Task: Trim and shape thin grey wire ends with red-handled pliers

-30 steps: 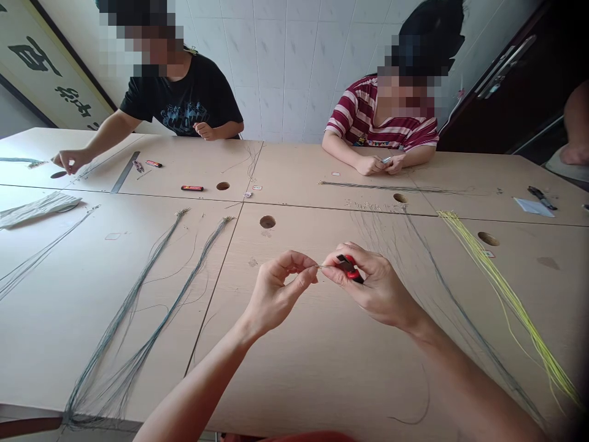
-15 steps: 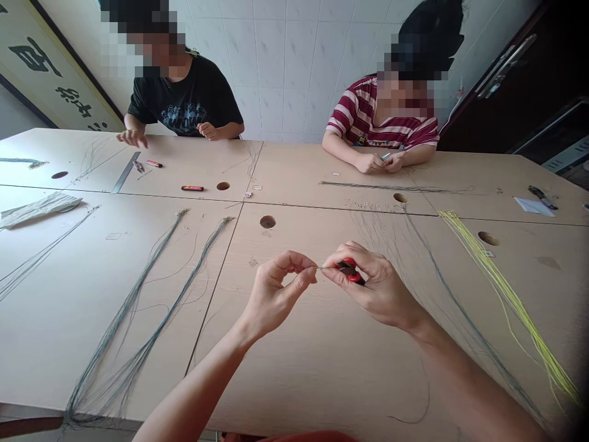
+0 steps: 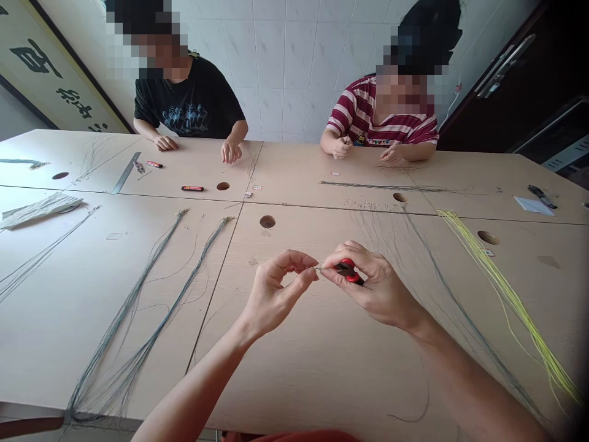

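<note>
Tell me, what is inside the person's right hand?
A small red and black tool sits gripped in the right hand, its tip meeting a thin wire pinched by the left hand. The right hand covers most of the tool.

Above the table (image 3: pixel 322 368), the left hand (image 3: pixel 276 294) pinches a thin wire (image 3: pixel 321 268) whose end meets the red tool (image 3: pixel 348 271) gripped by the right hand (image 3: pixel 375 285).

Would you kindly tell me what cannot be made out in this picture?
Red tool, head view: mostly hidden by fingers of the right hand; type unclear.
Wire, head view: too thin to see its end pinched by the left hand.
Yellow cords, head view: near ends cut off by the right edge.
Specks by the far hole, head view: too small to name.
</note>
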`<state>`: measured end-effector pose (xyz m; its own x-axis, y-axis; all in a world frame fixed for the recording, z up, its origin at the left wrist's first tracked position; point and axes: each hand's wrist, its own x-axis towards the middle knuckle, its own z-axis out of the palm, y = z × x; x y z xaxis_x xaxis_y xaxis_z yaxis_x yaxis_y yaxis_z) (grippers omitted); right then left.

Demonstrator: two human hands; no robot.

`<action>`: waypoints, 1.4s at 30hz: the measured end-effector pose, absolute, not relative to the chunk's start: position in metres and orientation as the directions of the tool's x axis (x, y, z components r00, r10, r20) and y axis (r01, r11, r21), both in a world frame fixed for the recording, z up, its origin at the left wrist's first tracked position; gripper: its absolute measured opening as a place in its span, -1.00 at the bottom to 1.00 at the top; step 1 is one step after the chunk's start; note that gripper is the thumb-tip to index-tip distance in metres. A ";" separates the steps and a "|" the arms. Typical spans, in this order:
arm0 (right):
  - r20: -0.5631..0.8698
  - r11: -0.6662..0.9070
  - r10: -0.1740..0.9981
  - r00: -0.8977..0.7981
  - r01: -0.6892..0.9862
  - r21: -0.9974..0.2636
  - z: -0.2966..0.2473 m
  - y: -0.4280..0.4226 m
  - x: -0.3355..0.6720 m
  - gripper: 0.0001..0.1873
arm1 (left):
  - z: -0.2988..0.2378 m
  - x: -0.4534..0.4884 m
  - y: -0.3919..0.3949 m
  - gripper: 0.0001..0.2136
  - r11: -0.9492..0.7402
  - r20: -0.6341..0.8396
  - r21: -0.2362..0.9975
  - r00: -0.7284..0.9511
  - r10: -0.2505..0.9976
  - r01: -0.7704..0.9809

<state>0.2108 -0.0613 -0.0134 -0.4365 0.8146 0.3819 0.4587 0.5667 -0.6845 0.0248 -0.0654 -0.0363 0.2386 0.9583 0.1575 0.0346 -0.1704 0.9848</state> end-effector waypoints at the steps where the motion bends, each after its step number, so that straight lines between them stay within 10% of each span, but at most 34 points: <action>1: 0.387 0.572 0.812 -0.437 0.462 -0.678 -0.013 -0.061 0.211 -0.87 | -0.036 0.024 -0.064 -0.88 -0.169 0.155 0.985 0.241 0.958 0.038; 7: 0.387 0.555 0.828 -0.407 0.490 -0.672 -0.015 -0.059 0.212 -0.88 | -0.036 0.015 -0.051 -0.79 -0.157 0.155 0.987 -0.048 0.987 -0.020; 16: 0.375 0.535 0.839 -0.394 0.472 -0.701 -0.021 -0.058 0.213 -0.91 | -0.042 0.018 -0.063 -0.80 -0.201 0.187 0.979 0.241 0.952 0.033; 42: 0.332 0.482 0.871 -0.362 0.496 -0.723 -0.022 -0.061 0.208 -0.87 | -0.050 0.025 -0.062 -0.92 -0.175 0.176 0.984 0.214 0.961 -0.024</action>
